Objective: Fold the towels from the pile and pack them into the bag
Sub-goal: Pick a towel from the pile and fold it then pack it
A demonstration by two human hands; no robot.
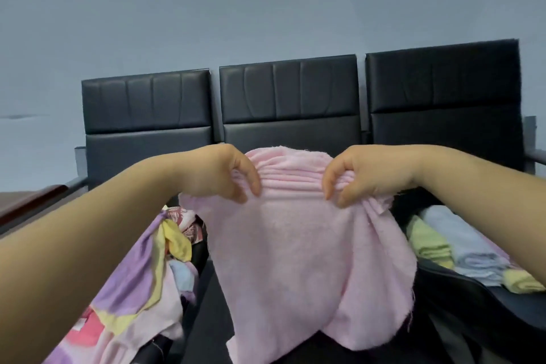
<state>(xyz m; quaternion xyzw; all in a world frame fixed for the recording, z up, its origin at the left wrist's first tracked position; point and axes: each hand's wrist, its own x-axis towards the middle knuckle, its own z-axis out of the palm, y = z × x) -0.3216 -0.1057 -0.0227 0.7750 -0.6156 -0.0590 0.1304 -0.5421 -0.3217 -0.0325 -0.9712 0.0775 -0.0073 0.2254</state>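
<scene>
Facing a row of three black padded seats [289, 91] set against a plain grey-blue wall [266, 9]; head view only. Both bare arms reach forward at seat-back height. Left hand [227, 174] and right hand [363, 174] each pinch the bunched top edge of a pink towel [295, 260], fingers curled down over the gathered folds, hands near each other but apart. Towel hangs free below them, wrinkled at the right corner, lower hem ragged. Lower left: the loose pile [141, 269], a tumble of lilac, yellow, pink and patterned cloth lying on the dark seat surface. Lower right: folded towels [461, 251], pale green, light blue and yellow, stacked side by side inside a dark bag [478, 301] (only its curved rim and part of one wall show). Far left, a reddish-brown wooden table edge [32, 201].
</scene>
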